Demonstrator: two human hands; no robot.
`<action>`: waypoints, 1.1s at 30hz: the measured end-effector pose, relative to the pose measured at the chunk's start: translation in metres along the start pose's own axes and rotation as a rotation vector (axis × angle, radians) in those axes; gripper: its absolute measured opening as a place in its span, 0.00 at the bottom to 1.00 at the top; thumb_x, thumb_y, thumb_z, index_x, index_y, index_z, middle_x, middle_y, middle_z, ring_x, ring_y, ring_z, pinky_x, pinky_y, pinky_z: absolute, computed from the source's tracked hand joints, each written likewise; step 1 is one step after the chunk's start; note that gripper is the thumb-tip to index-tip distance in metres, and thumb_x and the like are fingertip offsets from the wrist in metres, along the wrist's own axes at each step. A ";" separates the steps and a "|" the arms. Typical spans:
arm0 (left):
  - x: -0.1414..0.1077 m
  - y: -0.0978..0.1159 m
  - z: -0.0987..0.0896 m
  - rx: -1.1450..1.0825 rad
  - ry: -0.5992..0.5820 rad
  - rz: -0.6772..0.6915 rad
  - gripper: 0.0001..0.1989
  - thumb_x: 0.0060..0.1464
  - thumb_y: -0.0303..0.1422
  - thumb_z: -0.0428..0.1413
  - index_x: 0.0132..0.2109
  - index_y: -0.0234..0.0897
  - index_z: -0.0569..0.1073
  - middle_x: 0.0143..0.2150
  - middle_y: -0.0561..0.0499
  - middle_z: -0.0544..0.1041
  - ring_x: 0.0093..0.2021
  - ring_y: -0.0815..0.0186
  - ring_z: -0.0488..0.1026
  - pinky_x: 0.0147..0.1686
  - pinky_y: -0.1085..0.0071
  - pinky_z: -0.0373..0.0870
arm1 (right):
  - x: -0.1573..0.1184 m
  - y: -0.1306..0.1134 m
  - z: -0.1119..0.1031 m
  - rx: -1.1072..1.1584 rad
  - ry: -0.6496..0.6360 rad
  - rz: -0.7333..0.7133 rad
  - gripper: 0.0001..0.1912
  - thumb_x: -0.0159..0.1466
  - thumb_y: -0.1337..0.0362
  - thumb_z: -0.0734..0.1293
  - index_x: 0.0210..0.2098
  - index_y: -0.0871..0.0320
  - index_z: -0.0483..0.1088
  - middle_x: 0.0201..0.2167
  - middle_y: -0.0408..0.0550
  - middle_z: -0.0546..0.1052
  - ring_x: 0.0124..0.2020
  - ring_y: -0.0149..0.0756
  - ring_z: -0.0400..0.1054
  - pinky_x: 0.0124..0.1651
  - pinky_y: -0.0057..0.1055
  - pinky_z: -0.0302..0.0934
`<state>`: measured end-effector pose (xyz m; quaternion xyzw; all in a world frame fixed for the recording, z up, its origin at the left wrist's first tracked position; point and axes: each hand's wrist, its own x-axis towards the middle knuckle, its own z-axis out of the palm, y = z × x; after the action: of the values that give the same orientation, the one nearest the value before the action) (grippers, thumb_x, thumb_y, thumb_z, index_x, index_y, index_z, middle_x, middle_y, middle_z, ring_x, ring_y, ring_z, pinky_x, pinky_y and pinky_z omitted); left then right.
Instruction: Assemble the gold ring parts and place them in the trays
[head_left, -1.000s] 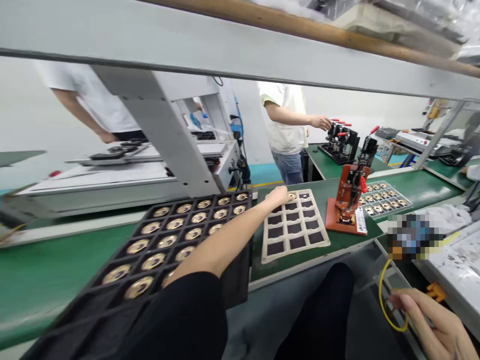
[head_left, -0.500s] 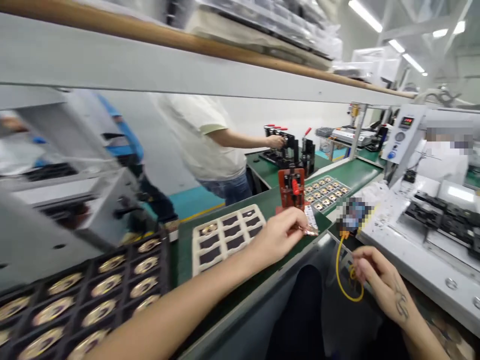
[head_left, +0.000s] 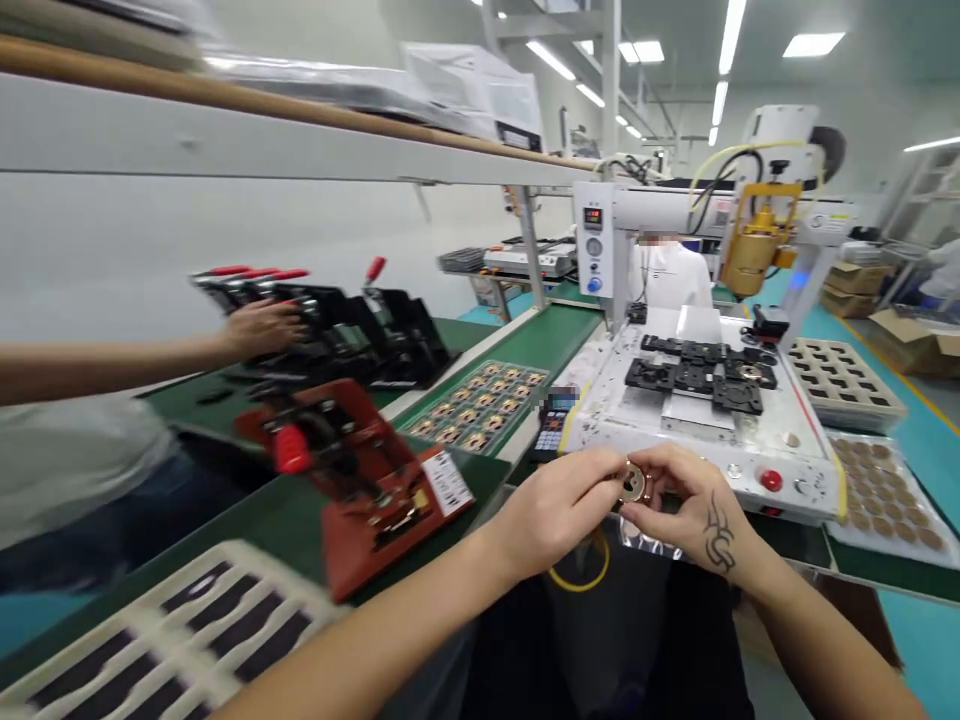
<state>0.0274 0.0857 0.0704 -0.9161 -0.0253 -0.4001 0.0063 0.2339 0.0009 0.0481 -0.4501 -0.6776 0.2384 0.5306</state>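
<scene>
In front of the white bench machine (head_left: 675, 435), my left hand (head_left: 551, 510) and my right hand (head_left: 697, 515) meet. Between their fingertips they grip a small, round, rose-gold metal part that looks like a watch case (head_left: 634, 483). Its dark centre shows, while the fingers cover part of its rim. Just under my hands is a shiny clear piece (head_left: 646, 538) that I cannot make out. Left of my left hand stands a red clamp fixture (head_left: 412, 480) with a red-tipped lever and a white label.
A cream tray (head_left: 169, 620) with dark slots lies at the near left. Behind the fixture is a clear tray of gold round parts (head_left: 480, 405). A co-worker's hand (head_left: 262, 328) touches black toggle clamps (head_left: 337, 325). Right of the machine lies a sheet of brown discs (head_left: 889, 495).
The view has swung right. My left hand has moved from beside the red fixture to my right hand, and both now hold the watch case. My right hand was empty beside the yellow cable.
</scene>
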 end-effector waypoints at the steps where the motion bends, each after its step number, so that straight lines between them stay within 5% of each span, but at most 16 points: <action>1: 0.009 -0.001 0.010 -0.034 -0.016 0.001 0.10 0.75 0.26 0.49 0.49 0.36 0.75 0.46 0.43 0.83 0.44 0.61 0.82 0.47 0.66 0.82 | -0.003 0.003 -0.010 -0.042 0.033 -0.006 0.17 0.63 0.61 0.78 0.51 0.52 0.77 0.36 0.45 0.77 0.28 0.33 0.71 0.34 0.33 0.72; 3: 0.029 -0.006 0.031 -0.102 -0.047 0.008 0.10 0.74 0.25 0.47 0.50 0.37 0.74 0.48 0.44 0.81 0.45 0.61 0.81 0.47 0.67 0.81 | -0.008 0.009 -0.033 -0.139 0.110 -0.015 0.18 0.62 0.64 0.77 0.51 0.53 0.77 0.36 0.44 0.78 0.28 0.33 0.72 0.35 0.33 0.73; 6: 0.074 -0.026 0.065 -0.178 -0.064 -0.022 0.14 0.72 0.27 0.52 0.61 0.40 0.70 0.59 0.40 0.76 0.58 0.56 0.78 0.57 0.60 0.79 | -0.017 0.017 -0.080 -0.299 0.259 0.030 0.17 0.61 0.65 0.76 0.49 0.55 0.77 0.34 0.44 0.77 0.29 0.34 0.71 0.34 0.32 0.72; 9: 0.137 -0.056 0.100 -0.189 -0.182 -0.178 0.21 0.68 0.31 0.58 0.65 0.39 0.69 0.64 0.37 0.72 0.66 0.51 0.72 0.66 0.53 0.72 | -0.027 0.019 -0.128 -0.426 0.404 0.099 0.14 0.62 0.61 0.75 0.47 0.55 0.77 0.31 0.44 0.77 0.28 0.35 0.70 0.33 0.33 0.70; 14: 0.236 -0.101 0.164 -0.117 -0.571 -0.403 0.20 0.63 0.41 0.63 0.55 0.32 0.79 0.56 0.36 0.81 0.58 0.49 0.77 0.60 0.59 0.72 | -0.047 0.010 -0.177 -0.519 0.508 0.140 0.15 0.63 0.58 0.75 0.48 0.55 0.77 0.31 0.45 0.75 0.30 0.37 0.68 0.32 0.34 0.68; 19: 0.278 -0.125 0.202 -0.109 -0.802 -0.470 0.18 0.48 0.46 0.70 0.37 0.36 0.84 0.36 0.46 0.85 0.40 0.55 0.80 0.42 0.67 0.73 | -0.074 -0.001 -0.205 -0.532 0.556 0.190 0.16 0.64 0.57 0.75 0.49 0.55 0.78 0.29 0.44 0.75 0.28 0.37 0.68 0.31 0.34 0.68; 22: 0.288 -0.127 0.209 -0.115 -0.845 -0.479 0.16 0.40 0.44 0.72 0.29 0.37 0.82 0.28 0.49 0.82 0.35 0.56 0.78 0.37 0.68 0.71 | -0.072 0.004 -0.220 -0.528 0.576 0.212 0.18 0.64 0.54 0.76 0.50 0.56 0.78 0.31 0.45 0.77 0.29 0.37 0.69 0.32 0.34 0.68; 26: 0.291 -0.120 0.207 -0.144 -0.768 -0.489 0.13 0.36 0.38 0.71 0.23 0.37 0.78 0.22 0.49 0.77 0.33 0.55 0.77 0.35 0.66 0.69 | -0.036 0.035 -0.231 -0.518 0.533 0.221 0.21 0.64 0.49 0.74 0.49 0.57 0.76 0.32 0.46 0.76 0.29 0.37 0.67 0.32 0.35 0.65; 33: 0.262 -0.114 0.150 -0.331 -0.432 -0.521 0.15 0.52 0.41 0.63 0.42 0.36 0.79 0.41 0.46 0.84 0.41 0.58 0.79 0.40 0.66 0.73 | 0.060 0.109 -0.245 -0.522 0.238 0.264 0.20 0.56 0.50 0.75 0.40 0.58 0.74 0.31 0.45 0.73 0.30 0.36 0.64 0.34 0.33 0.60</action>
<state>0.3090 0.2153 0.1595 -0.9308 -0.1932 -0.1844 -0.2494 0.4992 0.0673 0.0704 -0.6797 -0.5849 0.0690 0.4372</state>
